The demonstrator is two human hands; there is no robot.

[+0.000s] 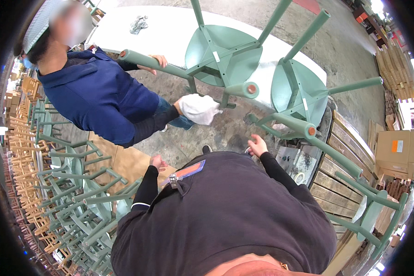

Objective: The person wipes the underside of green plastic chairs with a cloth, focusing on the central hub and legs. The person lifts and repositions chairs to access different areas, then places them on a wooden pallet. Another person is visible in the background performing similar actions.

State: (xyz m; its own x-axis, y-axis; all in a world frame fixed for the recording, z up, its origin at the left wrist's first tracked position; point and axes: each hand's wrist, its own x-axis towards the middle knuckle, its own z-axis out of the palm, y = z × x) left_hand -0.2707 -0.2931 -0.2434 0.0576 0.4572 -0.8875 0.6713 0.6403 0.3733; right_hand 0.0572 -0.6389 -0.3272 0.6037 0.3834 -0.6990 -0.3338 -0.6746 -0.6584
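Observation:
My left hand [158, 163] hangs at my left side with its fingers curled in; nothing shows in it. On the other side my right hand [257, 146] is held in front of me, fingers loosely bent and apart, empty. Just beyond it is a green chair [280, 94], upside down with its legs up, its seat on a white-covered table [170, 23]. A second upturned green chair [223, 48] lies to its left. A co-worker [96, 92] grips one leg of that chair and presses a white cloth [199, 109] near its backrest with the other hand.
Stacked green chairs [87, 198] and bare wooden ones [23, 170] crowd the left. A slatted wooden surface [340, 184] stands close on my right, with another green chair [372, 214] there. Cardboard boxes [395, 152] are farther right. A crumpled grey cloth [139, 24] lies on the table.

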